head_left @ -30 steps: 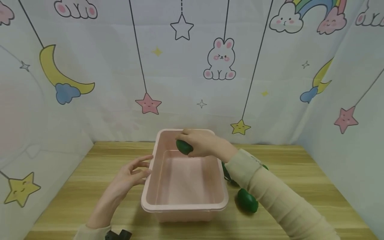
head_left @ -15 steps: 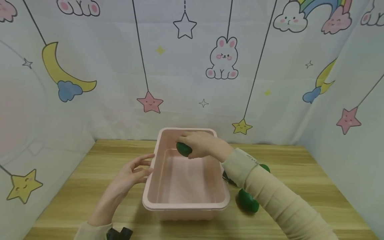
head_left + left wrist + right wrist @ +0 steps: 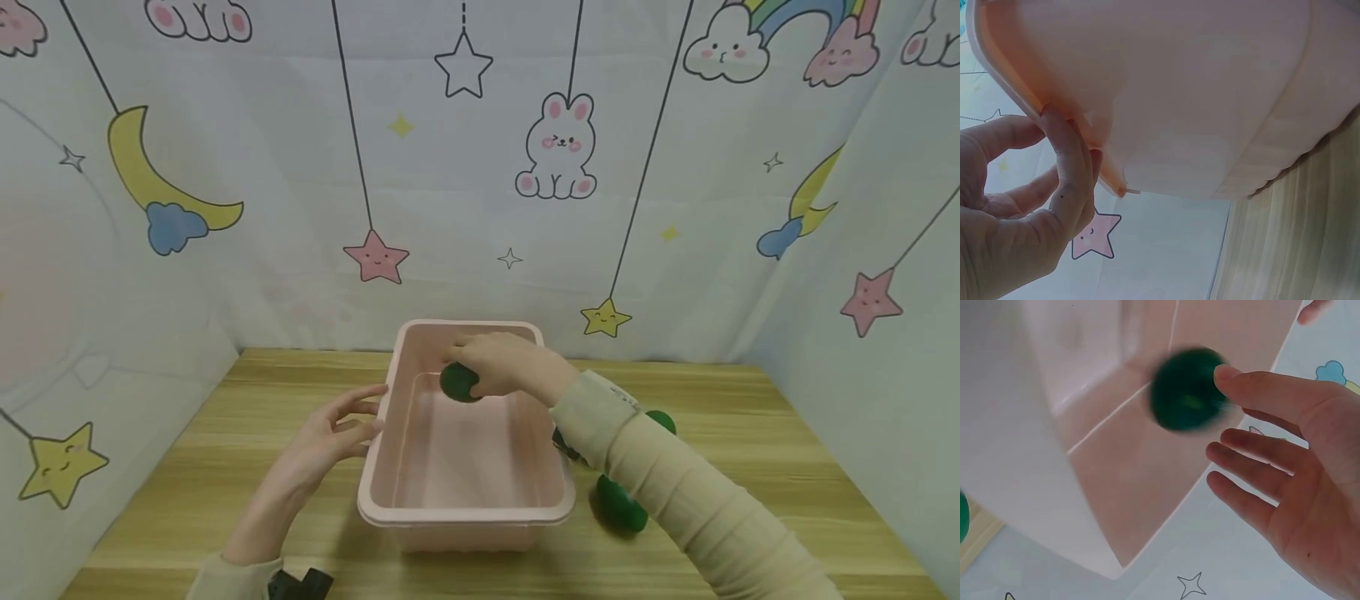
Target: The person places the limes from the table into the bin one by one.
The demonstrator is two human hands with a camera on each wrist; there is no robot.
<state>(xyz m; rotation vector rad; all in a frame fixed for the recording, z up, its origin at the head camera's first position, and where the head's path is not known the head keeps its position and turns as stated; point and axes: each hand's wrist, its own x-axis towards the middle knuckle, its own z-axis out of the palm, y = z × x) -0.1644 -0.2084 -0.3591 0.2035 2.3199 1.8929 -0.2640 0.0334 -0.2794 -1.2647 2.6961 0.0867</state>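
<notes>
A pale pink plastic tub (image 3: 472, 467) stands on the table. My left hand (image 3: 337, 429) holds its left rim; in the left wrist view bent fingers (image 3: 1066, 156) sit right under the lip. Over the far end of the tub is my right hand (image 3: 498, 362), beside a dark green, glossy, rounded fruit or vegetable (image 3: 1186, 390). That green thing is motion-blurred in the right wrist view, with the thumb tip at its edge and the other fingers spread apart from it. Its exact kind does not show.
To the tub's right lie a green lumpy thing (image 3: 621, 504), another green one (image 3: 662, 421) and a dark green one (image 3: 567, 446), partly hidden by the right sleeve (image 3: 675, 475). A cartoon-printed cloth (image 3: 465, 208) encloses the wooden table (image 3: 270, 400).
The green thing has dropped slightly and turned below my right hand, whose fingers have loosened. The left hand stays at the rim. The head view has shifted slightly.
</notes>
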